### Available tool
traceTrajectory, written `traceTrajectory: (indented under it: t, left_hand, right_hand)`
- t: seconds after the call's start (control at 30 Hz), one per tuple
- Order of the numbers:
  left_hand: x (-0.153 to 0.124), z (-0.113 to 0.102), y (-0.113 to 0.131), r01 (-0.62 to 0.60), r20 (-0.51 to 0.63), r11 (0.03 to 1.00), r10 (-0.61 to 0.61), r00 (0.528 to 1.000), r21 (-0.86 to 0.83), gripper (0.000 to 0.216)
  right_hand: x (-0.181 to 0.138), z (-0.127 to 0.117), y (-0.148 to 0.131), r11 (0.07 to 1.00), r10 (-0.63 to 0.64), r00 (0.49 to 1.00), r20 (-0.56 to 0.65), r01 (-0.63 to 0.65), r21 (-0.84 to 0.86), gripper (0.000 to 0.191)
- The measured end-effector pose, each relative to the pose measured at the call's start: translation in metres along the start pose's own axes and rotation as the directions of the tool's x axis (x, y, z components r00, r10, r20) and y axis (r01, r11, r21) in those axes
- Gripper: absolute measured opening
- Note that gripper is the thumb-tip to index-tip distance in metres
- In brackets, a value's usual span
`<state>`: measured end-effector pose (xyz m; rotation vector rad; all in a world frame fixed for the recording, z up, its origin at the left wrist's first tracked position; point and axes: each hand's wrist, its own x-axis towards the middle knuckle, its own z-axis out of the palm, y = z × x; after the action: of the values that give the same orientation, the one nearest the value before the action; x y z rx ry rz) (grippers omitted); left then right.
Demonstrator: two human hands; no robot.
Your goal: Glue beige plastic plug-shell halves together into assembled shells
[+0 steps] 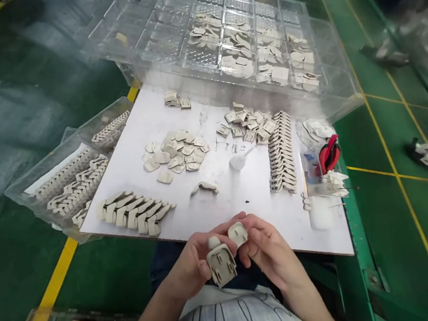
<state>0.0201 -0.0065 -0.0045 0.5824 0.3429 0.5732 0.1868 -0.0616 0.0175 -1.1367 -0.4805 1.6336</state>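
Both forearms come in from the near edge and bend inward, so the hands meet low in front of the body, just off the near edge of the white board (233, 204). The left hand (195, 258) comes from the near left, its fingers closed around a cream housing (224, 270); the thumb lies along the housing's left side and the fingers curl behind it. The housing hangs tilted, its hollow, slotted side facing up toward the head, with a rounded knob at its far end. The upper fingers of this hand stretch rightward toward the other hand.

The right hand (270, 248) comes from the near right with its wrist bent inward. Its fingers close on a small cream cap (238, 234) by the right edge, the hollow side turned up; the lower fingers curl loosely beneath. The cap stands just beyond and to the right of the housing; whether the two touch, I cannot tell. The left fingertips reach the cap's near-left side, but how much they bear on it is unclear.

Farther off on the board, beyond the hands, lie a single bent piece (204, 187) and a pile of flat caps (183, 151). A row of bent parts (134, 213) stands to the left, another stacked row (281, 154) to the right.
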Motion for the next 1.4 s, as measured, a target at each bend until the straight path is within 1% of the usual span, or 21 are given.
traceTrajectory:
  t: [0.1,0.2,0.27,0.33,0.4,0.47,0.5,0.53,0.57,0.6,0.63,0.67,0.7,0.73,0.8,0.87,0.93,1.03,1.17,1.3,1.4]
  left_hand:
    - [-0.002,-0.001,0.003,-0.018,0.008,1.0,0.018,1.0,0.017,0.043]
    - [-0.004,-0.003,0.003,0.028,0.0,1.0,-0.028,1.0,-0.003,0.046]
    - [-0.004,-0.003,0.004,0.058,-0.008,0.998,-0.058,0.998,-0.015,0.046]
    - [-0.003,-0.003,0.004,0.056,0.002,0.998,-0.056,0.998,-0.026,0.045]
    - [-0.002,-0.002,0.004,0.037,-0.003,0.999,-0.037,0.999,-0.031,0.044]
    - [0.0,-0.002,0.002,0.009,-0.076,0.999,-0.012,0.997,-0.035,0.043]
    - [0.001,-0.001,0.001,-0.014,-0.152,1.0,0.009,0.988,-0.028,0.042]
    - [0.003,0.0,0.0,-0.034,-0.241,0.999,0.029,0.97,-0.017,0.041]
    - [0.004,0.001,-0.001,-0.046,-0.324,0.999,0.042,0.945,-0.005,0.042]
    - [0.005,0.002,-0.002,-0.05,-0.397,0.999,0.048,0.917,0.006,0.043]
    - [0.006,0.003,-0.003,-0.045,-0.452,0.999,0.047,0.891,0.014,0.045]
    - [0.007,0.004,-0.003,-0.039,-0.487,0.999,0.042,0.872,0.015,0.048]
    - [0.007,0.005,-0.003,-0.032,-0.506,0.999,0.034,0.862,0.013,0.05]
    - [0.008,0.006,-0.003,-0.028,-0.518,1.0,0.03,0.855,0.012,0.051]
    - [0.008,0.008,-0.002,-0.033,-0.526,0.999,0.039,0.849,0.021,0.052]
    - [0.008,0.009,0.0,-0.042,-0.52,0.999,0.052,0.853,0.03,0.05]
    - [0.009,0.009,0.0,-0.055,-0.512,0.998,0.064,0.856,0.034,0.048]
    - [0.009,0.008,-0.001,-0.069,-0.501,0.997,0.082,0.861,0.044,0.048]
    - [0.009,0.007,-0.004,-0.085,-0.483,0.994,0.104,0.87,0.062,0.04]
    - [0.01,0.006,-0.005,-0.1,-0.493,0.983,0.163,0.855,0.151,0.034]
    - [0.009,0.006,-0.001,-0.066,-0.455,0.963,0.183,0.872,0.262,0.027]
  right_hand:
    - [0.005,0.012,0.011,0.976,0.092,0.991,0.097,-0.109,0.187,0.039]
    - [0.006,0.012,0.015,0.956,0.123,0.981,0.151,-0.157,0.246,0.041]
    - [0.007,0.011,0.016,0.959,0.107,0.979,0.171,-0.147,0.241,0.042]
    - [0.007,0.012,0.016,0.973,0.073,0.983,0.168,-0.108,0.206,0.042]
    - [0.007,0.012,0.014,0.989,0.027,0.993,0.115,-0.043,0.144,0.043]
    - [0.006,0.01,0.01,0.996,-0.078,0.997,0.009,0.078,0.035,0.039]
    - [0.004,0.009,0.008,0.985,-0.168,0.984,-0.061,0.164,-0.061,0.033]
    - [0.002,0.008,0.005,0.949,-0.279,0.952,-0.122,0.254,-0.189,0.025]
    - [0.001,0.007,0.003,0.88,-0.405,0.902,-0.152,0.338,-0.335,0.017]
    - [-0.001,0.006,0.0,0.779,-0.524,0.839,-0.143,0.405,-0.479,0.012]
    - [-0.001,0.006,-0.002,0.662,-0.618,0.781,-0.096,0.45,-0.599,0.013]
    - [-0.002,0.006,-0.003,0.549,-0.676,0.736,-0.026,0.481,-0.684,0.017]
    - [-0.001,0.006,-0.004,0.452,-0.705,0.707,0.053,0.506,-0.734,0.022]
    - [0.0,0.008,-0.005,0.377,-0.713,0.69,0.125,0.528,-0.761,0.027]
    - [0.003,0.011,-0.006,0.281,-0.71,0.668,0.223,0.558,-0.781,0.035]
    - [0.005,0.014,-0.007,0.225,-0.711,0.645,0.279,0.585,-0.779,0.038]
    - [0.007,0.016,-0.008,0.195,-0.715,0.63,0.304,0.596,-0.779,0.04]
    - [0.008,0.018,-0.009,0.168,-0.713,0.626,0.316,0.59,-0.79,0.039]
    - [0.008,0.019,-0.01,0.116,-0.709,0.612,0.349,0.589,-0.8,0.036]
    - [0.009,0.017,-0.009,0.091,-0.708,0.603,0.368,0.595,-0.799,0.034]
    - [0.009,0.015,-0.008,0.092,-0.712,0.598,0.368,0.599,-0.795,0.03]
